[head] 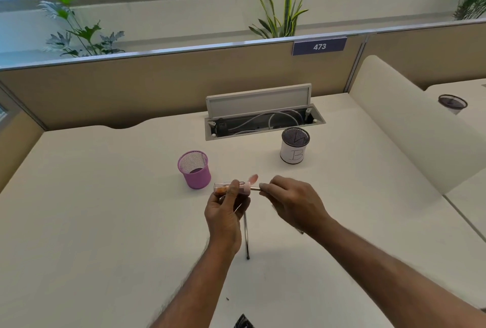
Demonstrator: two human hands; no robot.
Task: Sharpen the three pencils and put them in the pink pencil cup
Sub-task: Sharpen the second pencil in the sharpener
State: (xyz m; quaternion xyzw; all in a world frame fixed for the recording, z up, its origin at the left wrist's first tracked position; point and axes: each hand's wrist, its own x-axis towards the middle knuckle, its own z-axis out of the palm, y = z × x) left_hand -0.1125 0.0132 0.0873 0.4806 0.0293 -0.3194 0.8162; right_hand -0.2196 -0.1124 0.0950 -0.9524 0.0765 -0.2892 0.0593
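Note:
My left hand (226, 209) grips a small clear sharpener (236, 187) with a pink cap and orange shavings inside, held above the white desk. My right hand (292, 201) pinches a pencil (256, 188) whose tip sits in the sharpener's opening; most of that pencil is hidden by the fingers. A second pencil (246, 238) lies on the desk below my left hand, pointing toward me. Part of another pencil (300, 231) peeks out under my right wrist. The pink mesh pencil cup (196, 169) stands upright just left of the sharpener, with nothing visible inside.
A white-wrapped mesh cup marked "B" (295, 145) stands behind my right hand. An open cable tray (263, 119) with raised lid sits at the back of the desk (105, 222). Beige partition panels enclose the desk. Another mesh cup (452, 103) is on the neighbouring desk.

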